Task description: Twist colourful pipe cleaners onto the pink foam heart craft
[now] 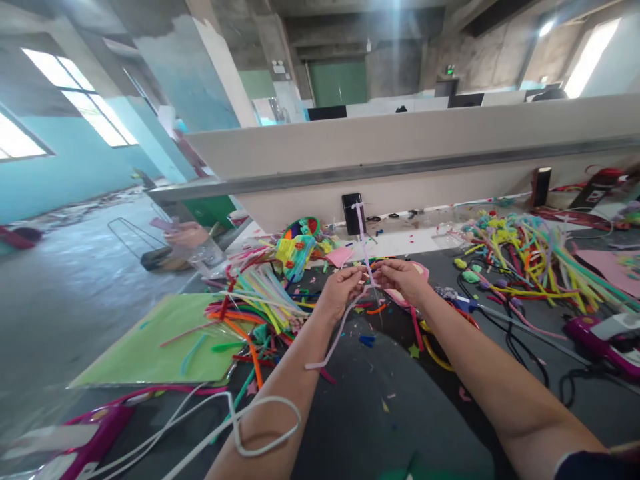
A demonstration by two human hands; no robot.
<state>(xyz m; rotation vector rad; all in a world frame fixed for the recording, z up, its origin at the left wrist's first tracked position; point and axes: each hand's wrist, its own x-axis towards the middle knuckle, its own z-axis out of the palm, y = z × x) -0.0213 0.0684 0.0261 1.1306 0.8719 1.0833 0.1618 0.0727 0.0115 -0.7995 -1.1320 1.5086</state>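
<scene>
Feed's bright enough for me, mostly cool daylight. The windows (80, 97) on the left are blown out to plain white, same with the right-hand window (593, 57), and the ceiling lamp (546, 29) near it glares too. I've got a pale vertical flare at top centre, while the ceiling looks dim and grey. Dark shadow across the table (370, 413), lower right of centre. Floor (100, 247) is shiny and smeary; wide lens stretches my edges, middle's clearer but slightly soft.
</scene>
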